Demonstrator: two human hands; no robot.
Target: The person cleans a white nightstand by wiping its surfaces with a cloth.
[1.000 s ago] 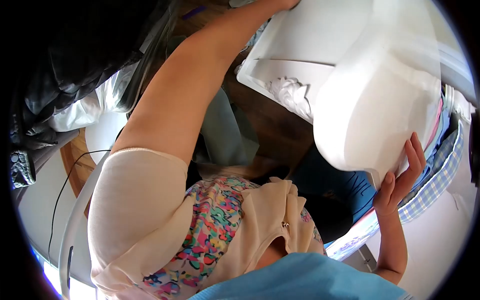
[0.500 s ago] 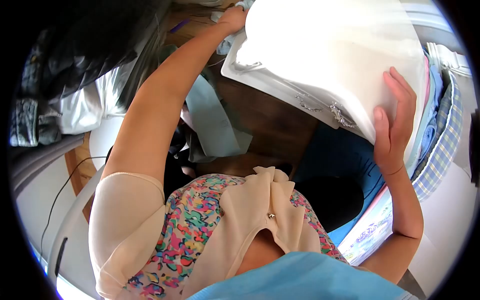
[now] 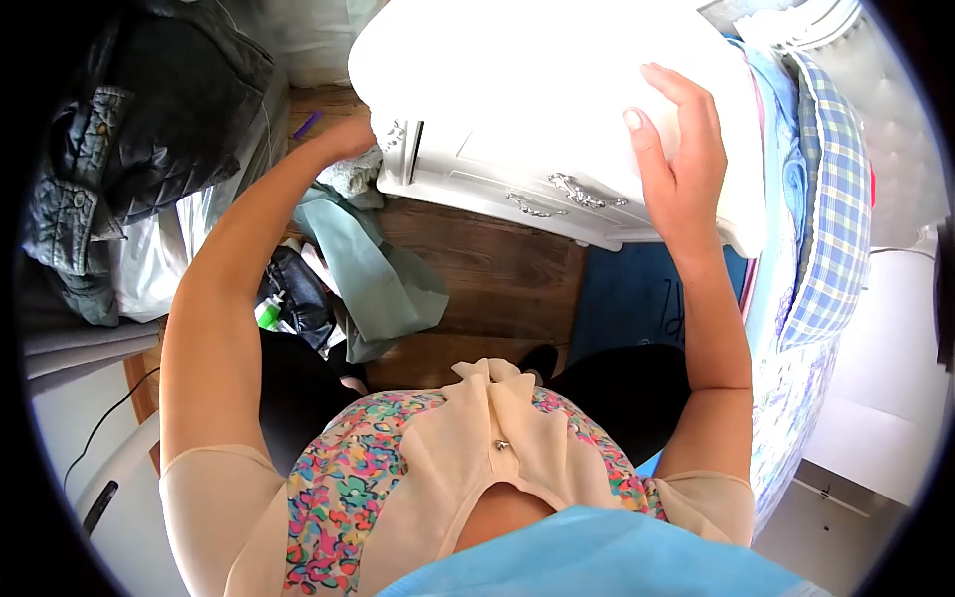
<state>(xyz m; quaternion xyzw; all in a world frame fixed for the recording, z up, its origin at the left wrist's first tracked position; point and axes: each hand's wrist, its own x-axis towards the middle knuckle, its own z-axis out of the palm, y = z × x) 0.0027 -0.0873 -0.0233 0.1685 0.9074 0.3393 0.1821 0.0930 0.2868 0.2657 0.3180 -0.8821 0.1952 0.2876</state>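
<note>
A white bedside cabinet with ornate silver drawer handles fills the upper middle, its top glaring bright. My right hand lies on the right part of its top near the front edge, thumb and fingers apart, holding nothing. At the cabinet's left side is my left hand. Its fingers are hidden behind the cabinet edge, so whether they grip anything does not show. Just below that hand is a fluffy pale grey cloth, partly covered by the cabinet and hand.
A grey-green bag or sheet lies on the wooden floor, beside a black pouch and a green-labelled bottle. Dark jackets hang at the left. A bed with a checked pillow borders the right, near a blue mat.
The view has shifted, and the cabinet now appears more upright and further left. My left hand has drawn nearer along the cabinet's side. My right hand stays open on the top.
</note>
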